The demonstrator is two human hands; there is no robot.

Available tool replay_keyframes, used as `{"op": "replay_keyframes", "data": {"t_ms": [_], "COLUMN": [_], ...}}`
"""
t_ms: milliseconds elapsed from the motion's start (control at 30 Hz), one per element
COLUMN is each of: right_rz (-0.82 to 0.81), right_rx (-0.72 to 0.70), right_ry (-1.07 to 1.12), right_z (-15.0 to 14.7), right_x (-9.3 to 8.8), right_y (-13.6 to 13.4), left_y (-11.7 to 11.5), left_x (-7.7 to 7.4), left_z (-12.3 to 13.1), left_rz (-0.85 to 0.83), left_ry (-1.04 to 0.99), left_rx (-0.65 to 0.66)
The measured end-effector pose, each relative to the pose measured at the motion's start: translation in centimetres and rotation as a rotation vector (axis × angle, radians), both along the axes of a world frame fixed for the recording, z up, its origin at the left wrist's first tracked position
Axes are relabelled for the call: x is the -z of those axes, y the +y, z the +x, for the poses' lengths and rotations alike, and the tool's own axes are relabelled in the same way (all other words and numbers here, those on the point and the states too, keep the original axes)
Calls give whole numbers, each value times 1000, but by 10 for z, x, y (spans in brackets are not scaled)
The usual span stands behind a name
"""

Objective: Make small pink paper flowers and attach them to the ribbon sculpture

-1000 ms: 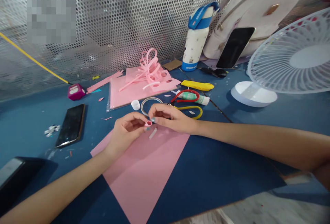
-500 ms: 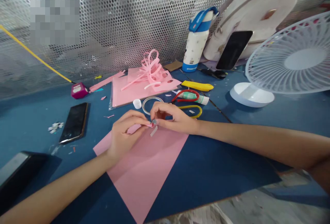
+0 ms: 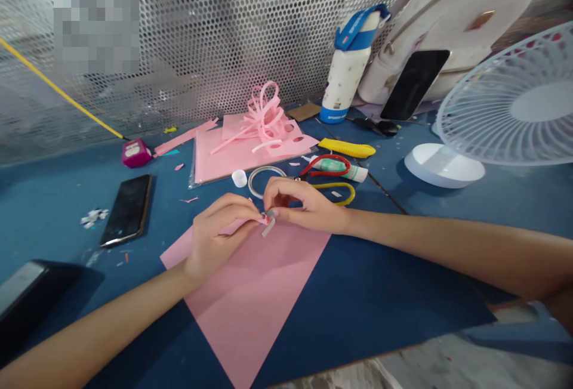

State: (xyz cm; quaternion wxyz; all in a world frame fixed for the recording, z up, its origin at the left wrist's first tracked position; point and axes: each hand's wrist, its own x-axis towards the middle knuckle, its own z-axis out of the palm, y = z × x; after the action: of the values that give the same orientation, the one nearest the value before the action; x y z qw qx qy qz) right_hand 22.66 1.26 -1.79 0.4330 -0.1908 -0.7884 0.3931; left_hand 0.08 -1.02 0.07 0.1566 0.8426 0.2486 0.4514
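Observation:
Over a large pink paper sheet (image 3: pixel 259 293), my two hands meet at their fingertips. My left hand (image 3: pixel 217 234) is closed in a pinch on a small pink paper piece (image 3: pixel 257 217). Thumb and forefinger of my right hand (image 3: pixel 304 204) press together at the end of that piece, around something tiny and greyish. A short pale strip (image 3: pixel 268 228) dangles just below the fingertips. Behind my right hand lie scissors (image 3: pixel 338 186) with one red and one yellow handle, their blades mostly hidden. A tape roll (image 3: pixel 255 174) and a white cap (image 3: pixel 239 178) are beside them.
Pink paper strips (image 3: pixel 264 111) heap on a pink paper pack (image 3: pixel 208 162). A yellow cutter (image 3: pixel 347 148), glue tube (image 3: pixel 342 168), bottle (image 3: pixel 347 76) and fan (image 3: pixel 510 102) stand or lie right. Leftward are a phone (image 3: pixel 128 210), tape measure (image 3: pixel 136 153) and black object (image 3: pixel 38 290).
The camera view has shifted slightly. My fingertips have moved a little on the small pink piece, and the pale strip still hangs there.

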Motion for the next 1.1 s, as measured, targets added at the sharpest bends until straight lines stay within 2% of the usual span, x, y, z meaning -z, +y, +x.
{"op": "replay_keyframes", "data": {"t_ms": [267,500,733,967,1100], "right_rz": [20,228,346,357,324], "right_rx": [20,97,168,201,192], "right_ry": [-23,-44,-63,-104,-142], "right_z": [-1,0,-1,0,1], "right_x": [-1,-2,-2,0,2], "right_y": [-2,-4,-8,-6,-3], "left_y": [3,3,3,6,7], "left_x": [3,1,2,4,4], "left_z": [2,3,2,-4,-6], "left_rz": [-68,-54,-13,150,141], "left_ry": [-28,-48,-25,87,124], "left_rx": [3,7,-12,12,20]}}
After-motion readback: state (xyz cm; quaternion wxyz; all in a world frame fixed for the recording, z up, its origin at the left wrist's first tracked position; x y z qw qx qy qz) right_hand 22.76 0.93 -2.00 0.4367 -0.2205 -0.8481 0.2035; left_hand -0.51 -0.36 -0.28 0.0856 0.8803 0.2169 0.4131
